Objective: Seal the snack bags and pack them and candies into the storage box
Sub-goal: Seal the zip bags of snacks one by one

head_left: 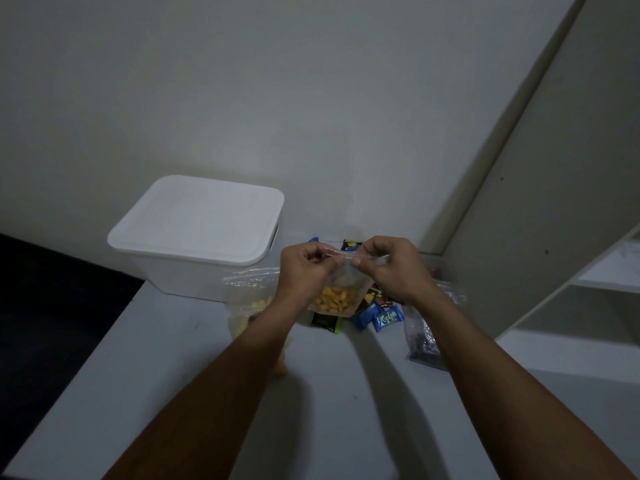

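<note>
We held a clear zip bag of yellow snack pieces (337, 292) up above the white table (166, 375), our left hand (304, 265) and right hand (388, 263) each pinching its top seal strip, fingers curled, the two hands close together but not touching. Under and just beyond the bag lay blue-wrapped candies (384, 318) and dark-wrapped candies (325, 323) on the table, with a second bag of yellow snacks (247, 299) to the left and a bag of dark contents (424, 337) to the right, partly hidden by our right forearm. Farthest back, against the wall, the white storage box (197, 233) stood at the table's left rear with its lid on, touching the second bag.
</note>
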Tool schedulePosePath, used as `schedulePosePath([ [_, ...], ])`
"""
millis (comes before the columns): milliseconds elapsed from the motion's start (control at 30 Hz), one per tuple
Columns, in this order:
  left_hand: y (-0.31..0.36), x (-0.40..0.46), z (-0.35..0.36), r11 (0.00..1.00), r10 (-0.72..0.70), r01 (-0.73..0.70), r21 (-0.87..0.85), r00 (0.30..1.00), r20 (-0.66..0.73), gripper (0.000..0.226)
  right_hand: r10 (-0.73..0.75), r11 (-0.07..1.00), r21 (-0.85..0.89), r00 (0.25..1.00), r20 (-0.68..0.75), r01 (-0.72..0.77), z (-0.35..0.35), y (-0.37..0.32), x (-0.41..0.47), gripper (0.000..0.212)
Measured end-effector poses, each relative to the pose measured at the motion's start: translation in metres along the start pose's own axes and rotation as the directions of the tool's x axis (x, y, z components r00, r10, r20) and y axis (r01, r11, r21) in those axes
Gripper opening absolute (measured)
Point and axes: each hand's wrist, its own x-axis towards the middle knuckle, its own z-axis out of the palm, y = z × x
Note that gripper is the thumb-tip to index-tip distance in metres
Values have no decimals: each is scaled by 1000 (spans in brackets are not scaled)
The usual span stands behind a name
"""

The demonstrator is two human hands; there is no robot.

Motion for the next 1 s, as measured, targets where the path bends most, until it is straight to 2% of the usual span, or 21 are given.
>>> schedulePosePath([
  [167, 1, -2, 2, 998, -38, 39, -39, 999, 21, 10, -19, 998, -59, 997, -75, 15, 1, 1, 3, 18],
  [233, -2, 1, 0, 998, -53, 54, -40, 999, 8, 3, -10, 999, -49, 998, -63, 7, 1, 3, 3, 20],
  [367, 1, 0, 1, 999, -33, 33, 8, 999, 6, 5, -22, 999, -47, 1000, 2, 22, 1, 2, 3, 13],
  [533, 5, -5, 4, 1000, -18, 19, -12, 999, 44, 8, -32, 995, -92, 999, -31, 29, 2, 0, 5, 17],
  [667, 2, 0, -3, 998, -43, 42, -37, 999, -14, 1, 17, 999, -49, 1000, -1, -17, -2, 4, 6, 6],
  [800, 0, 3, -9, 992, -77, 76, -105, 997, -6, 2, 48, 997, -59, 998, -47, -50, -10, 12, 10, 5],
  [1000, 0, 5, -14, 994, -68, 63, -88, 996, -57, 5, 62, 995, 72, 998, 8, -63, -18, 9, 6, 10],
])
